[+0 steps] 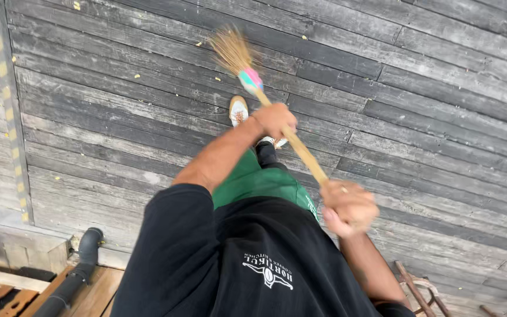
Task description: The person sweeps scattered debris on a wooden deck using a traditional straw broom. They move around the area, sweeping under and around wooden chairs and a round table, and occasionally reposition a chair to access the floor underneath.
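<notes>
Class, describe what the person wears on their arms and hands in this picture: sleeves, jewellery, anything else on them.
Both arms are bare from above the elbow down. The left arm comes out of a short black sleeve of a black T-shirt. The right hand has a ring on one of its fingers; the hand is blurred, so its detail is unclear. The left hand wears no glove, and no ring or watch shows.

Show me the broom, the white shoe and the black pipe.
broom (300,149): head view, on the wooden handle between the hands.
white shoe (238,110): head view, on its toe.
black pipe (87,249): head view, on its upper bend.
</notes>
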